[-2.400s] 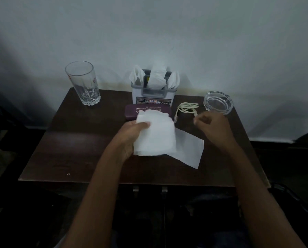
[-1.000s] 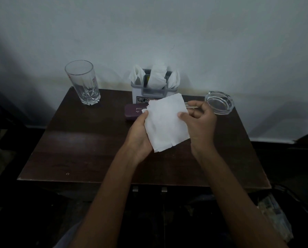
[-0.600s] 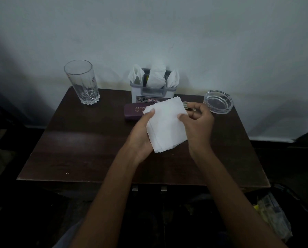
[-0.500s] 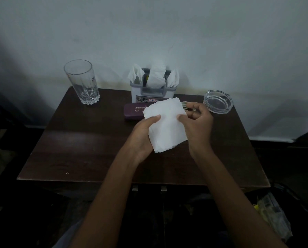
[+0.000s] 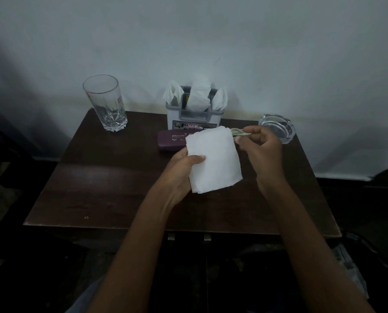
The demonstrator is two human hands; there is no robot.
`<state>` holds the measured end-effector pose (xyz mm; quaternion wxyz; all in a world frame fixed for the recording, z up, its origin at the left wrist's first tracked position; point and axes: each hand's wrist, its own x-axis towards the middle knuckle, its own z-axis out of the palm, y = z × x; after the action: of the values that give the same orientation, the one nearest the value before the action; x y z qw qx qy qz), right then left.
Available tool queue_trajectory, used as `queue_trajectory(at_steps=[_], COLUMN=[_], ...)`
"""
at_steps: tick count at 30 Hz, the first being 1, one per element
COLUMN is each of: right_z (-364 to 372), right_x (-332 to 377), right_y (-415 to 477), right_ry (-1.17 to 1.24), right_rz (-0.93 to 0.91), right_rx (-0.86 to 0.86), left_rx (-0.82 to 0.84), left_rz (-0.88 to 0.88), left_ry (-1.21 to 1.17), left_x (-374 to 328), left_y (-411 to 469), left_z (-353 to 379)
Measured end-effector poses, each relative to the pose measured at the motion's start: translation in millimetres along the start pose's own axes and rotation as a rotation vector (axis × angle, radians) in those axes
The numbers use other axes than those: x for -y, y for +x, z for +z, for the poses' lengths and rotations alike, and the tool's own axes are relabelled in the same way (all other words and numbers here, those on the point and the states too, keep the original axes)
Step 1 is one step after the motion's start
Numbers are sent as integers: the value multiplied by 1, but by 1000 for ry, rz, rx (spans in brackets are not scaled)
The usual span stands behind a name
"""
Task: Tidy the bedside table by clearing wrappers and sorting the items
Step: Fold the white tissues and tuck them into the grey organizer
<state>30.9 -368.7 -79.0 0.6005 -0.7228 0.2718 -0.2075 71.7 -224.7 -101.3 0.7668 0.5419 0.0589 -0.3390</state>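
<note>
Left hand [image 5: 181,170] grips the napkin stack [image 5: 213,159]; right hand [image 5: 260,150] curls beside it, hold unclear. Pinned by 1 thumb, sheets may slide toward the table's [image 5: 98,177] front edge.

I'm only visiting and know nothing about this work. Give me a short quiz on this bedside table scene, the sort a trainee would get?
1. True or false: the glass lies tipped on its side.
2. What does the right hand pinch? A) a pale cable B) the glass C) nothing
3. Fill in: the left hand holds a stack of white ____.

Key: 1 false, it stands upright. 2 A. 3 napkins.
</note>
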Motion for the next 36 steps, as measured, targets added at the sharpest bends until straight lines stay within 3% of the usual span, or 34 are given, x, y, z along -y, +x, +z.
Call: queue_trajectory(at_steps=[8,12,14,16,20,24,36], right_z=[-31,-28,-28,-29,-30,-21,-12], right_x=[4,-1,-1,-2,-8,-10,-14], right_y=[8,7,7,9,16,17,14], right_ry=[-238,-284,-254,-212,-58,130,154], right_rz=[156,137,120,113,149,253,301], right_rx=[648,808,803,737,476,268,231], left_rx=[290,431,432,328,141,88,-90], left_rz=[-102,-105,-102,-100,-88,-40,23], left_ry=[336,384,375,347,280,257,268], left_x=[3,3,4,4,6,7,3], left_y=[-6,-9,-9,-5,3,4,2], left_z=[0,1,1,0,-3,-6,-6])
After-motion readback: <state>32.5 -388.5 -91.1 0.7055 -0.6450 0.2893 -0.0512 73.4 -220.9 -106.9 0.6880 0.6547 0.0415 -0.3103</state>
